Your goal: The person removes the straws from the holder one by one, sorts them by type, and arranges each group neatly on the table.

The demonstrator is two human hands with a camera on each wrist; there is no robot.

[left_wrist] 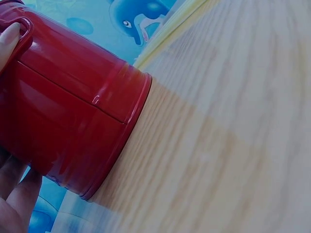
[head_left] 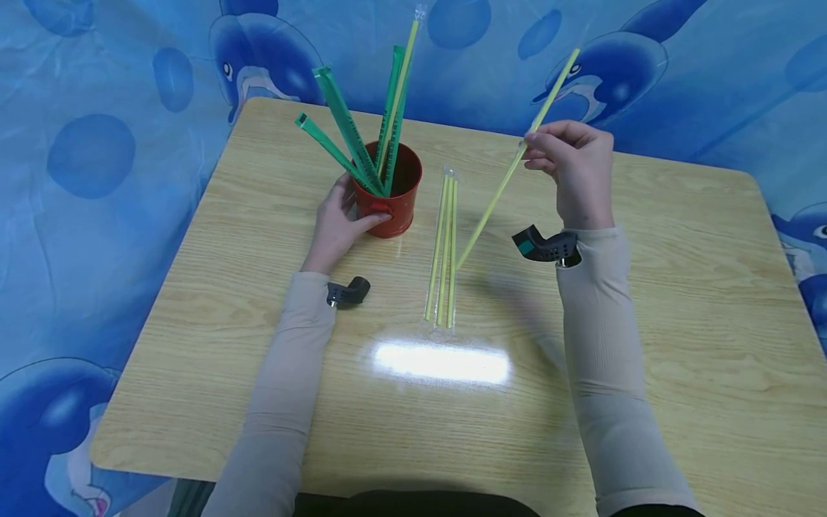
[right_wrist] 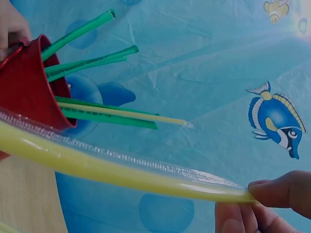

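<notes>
A small red bucket (head_left: 402, 210) stands on the table, with my left hand (head_left: 332, 228) gripping its side, thumb across the front near a lug. Several green-wrapped sticks (head_left: 345, 122) and one yellow straw (head_left: 405, 68) in a clear wrapper lean out of its mouth. To the right, my right hand (head_left: 576, 165) pinches another wrapped yellow straw (head_left: 496, 197) between thumb and fingers, slanting up and away from the table. In the right wrist view that straw (right_wrist: 146, 178) crosses in front of the bucket (right_wrist: 26, 92). The left wrist view shows the bucket's lower wall (left_wrist: 77, 111) close up.
Wrapped yellow straws (head_left: 443, 251) lie side by side on the wooden table (head_left: 704, 316), between the bucket and my right arm. Behind the table hangs a blue sheet (head_left: 394, 29) printed with dolphins. A bright light reflection falls near the table's front.
</notes>
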